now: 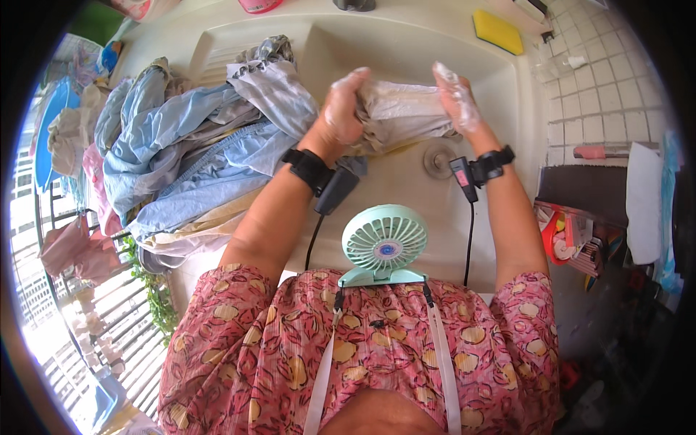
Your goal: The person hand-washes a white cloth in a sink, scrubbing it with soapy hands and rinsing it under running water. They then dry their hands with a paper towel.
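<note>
A wet, soapy pale garment (pixel 405 106) is stretched between my two hands over the basin of the laundry sink (pixel 380 201). My left hand (pixel 343 109), with suds on the thumb and palm side, grips its left end. The other end is in my right hand (pixel 458 103), which has thick white foam along the thumb. Folds of cloth hide some of the fingers. Below the garment, the metal drain (pixel 439 161) shows in the basin floor. Left of my left hand lies a heap of light blue and grey clothes (pixel 190 141), partly over the ribbed washboard (pixel 209 60).
A yellow sponge (pixel 496 31) rests on the far right rim, near the tiled wall (pixel 603 87). A mint-green fan (pixel 385 239) hangs at my chest on a strap. Cables run from the black wrist devices (pixel 340 187). Railings (pixel 119 337) stand at left.
</note>
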`<state>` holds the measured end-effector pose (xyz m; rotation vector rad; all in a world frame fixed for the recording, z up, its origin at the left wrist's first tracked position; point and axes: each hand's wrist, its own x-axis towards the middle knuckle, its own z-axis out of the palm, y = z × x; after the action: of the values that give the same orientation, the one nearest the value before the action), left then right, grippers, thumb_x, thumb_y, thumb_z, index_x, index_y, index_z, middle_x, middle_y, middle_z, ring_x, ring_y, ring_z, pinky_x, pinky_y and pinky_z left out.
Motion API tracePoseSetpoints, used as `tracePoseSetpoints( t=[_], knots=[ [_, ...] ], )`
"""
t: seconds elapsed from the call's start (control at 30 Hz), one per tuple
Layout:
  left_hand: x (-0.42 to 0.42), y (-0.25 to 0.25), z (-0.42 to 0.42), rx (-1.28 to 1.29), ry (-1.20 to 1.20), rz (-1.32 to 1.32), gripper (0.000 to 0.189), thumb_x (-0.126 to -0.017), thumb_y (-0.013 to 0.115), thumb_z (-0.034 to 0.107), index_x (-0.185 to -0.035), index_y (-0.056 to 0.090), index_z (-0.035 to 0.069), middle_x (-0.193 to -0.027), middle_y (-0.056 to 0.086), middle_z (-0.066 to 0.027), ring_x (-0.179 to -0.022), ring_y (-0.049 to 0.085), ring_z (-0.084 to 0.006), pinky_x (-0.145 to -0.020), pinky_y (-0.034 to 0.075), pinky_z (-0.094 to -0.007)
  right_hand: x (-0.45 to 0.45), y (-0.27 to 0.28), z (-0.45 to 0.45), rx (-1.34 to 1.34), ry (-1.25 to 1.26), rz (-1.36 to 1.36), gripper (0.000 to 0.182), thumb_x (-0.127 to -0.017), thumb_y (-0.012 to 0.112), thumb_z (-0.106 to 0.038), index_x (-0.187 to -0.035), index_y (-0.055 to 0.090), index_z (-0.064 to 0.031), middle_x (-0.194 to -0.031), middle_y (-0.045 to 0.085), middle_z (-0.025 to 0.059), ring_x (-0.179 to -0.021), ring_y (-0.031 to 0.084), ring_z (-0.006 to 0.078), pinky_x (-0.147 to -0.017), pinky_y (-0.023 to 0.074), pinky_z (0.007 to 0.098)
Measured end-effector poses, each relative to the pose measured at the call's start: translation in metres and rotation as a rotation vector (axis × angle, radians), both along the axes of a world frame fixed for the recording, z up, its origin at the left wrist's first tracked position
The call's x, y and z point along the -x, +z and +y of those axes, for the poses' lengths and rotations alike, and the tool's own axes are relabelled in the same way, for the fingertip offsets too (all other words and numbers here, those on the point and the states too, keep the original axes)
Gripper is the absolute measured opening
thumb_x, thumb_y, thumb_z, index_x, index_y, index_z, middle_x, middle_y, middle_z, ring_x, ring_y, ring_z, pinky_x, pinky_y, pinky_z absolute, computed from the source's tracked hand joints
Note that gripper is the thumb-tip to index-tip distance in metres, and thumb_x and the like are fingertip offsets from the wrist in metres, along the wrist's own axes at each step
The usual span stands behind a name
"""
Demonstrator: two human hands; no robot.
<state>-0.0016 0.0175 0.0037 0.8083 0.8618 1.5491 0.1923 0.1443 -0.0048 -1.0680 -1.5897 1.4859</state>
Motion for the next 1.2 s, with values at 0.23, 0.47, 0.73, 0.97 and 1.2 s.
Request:
tracePoseSetpoints(
  t=[0.23,0.47,0.73,0.97,1.2],
  knots=[
    [0.03,0.04,-0.014,-0.262,0.105,0.348,0.02,-0.083,0.047,0.014,-0.087,0.059,-0.001,-0.086,0.059,-0.0085,-0.079,0.055,-0.017,-0.072,0.043,-0.0258,-0.054,0.108,-0.038,0.455,0.148,0.19,0.032,-0.078,0.063,-0.018,-0.104,0.055,0.0006,-0.092,0.058,0.0053,-0.084,0.055,0.0137,-0.074,0.0449,0.0257],
    [0.066,0.109,-0.04,-0.224,-0.246,1.249,0.023,-0.08,0.053,0.019,-0.096,0.061,0.005,-0.095,0.055,-0.0099,-0.073,0.054,-0.0189,-0.07,0.044,-0.0253,-0.083,0.118,-0.044,0.399,0.052,0.413,0.028,-0.073,0.059,0.001,-0.101,0.054,0.0034,-0.098,0.057,0.0104,-0.093,0.055,0.0194,-0.083,0.0436,0.0297],
    [0.094,0.116,-0.05,-0.031,-0.211,0.688,0.019,-0.079,0.052,0.016,-0.089,0.056,0.0,-0.09,0.056,-0.0083,-0.083,0.054,-0.0183,-0.078,0.042,-0.0281,-0.073,0.12,-0.043,0.47,0.244,0.584,0.03,-0.074,0.058,-0.003,-0.102,0.053,0.0036,-0.098,0.056,0.0107,-0.092,0.054,0.0204,-0.085,0.0426,0.03],
    [0.075,0.11,-0.044,0.094,-0.212,-0.065,0.014,-0.082,0.052,0.009,-0.093,0.056,0.001,-0.09,0.058,-0.004,-0.084,0.055,-0.0125,-0.077,0.042,-0.0257,-0.058,0.11,-0.054,0.307,0.224,0.152,0.02,-0.078,0.061,-0.012,-0.092,0.056,0.0011,-0.092,0.057,0.0081,-0.089,0.054,0.0163,-0.081,0.0424,0.0262],
    [0.06,0.098,-0.045,0.154,-0.111,-0.227,0.009,-0.079,0.055,0.012,-0.084,0.055,0.004,-0.083,0.057,-0.0028,-0.079,0.054,-0.0138,-0.073,0.043,-0.0278,-0.047,0.084,-0.033,0.695,0.295,0.733,0.026,-0.087,0.047,-0.019,-0.104,0.053,0.0005,-0.107,0.056,0.0139,-0.104,0.051,0.0254,-0.092,0.037,0.0393]
  ],
)
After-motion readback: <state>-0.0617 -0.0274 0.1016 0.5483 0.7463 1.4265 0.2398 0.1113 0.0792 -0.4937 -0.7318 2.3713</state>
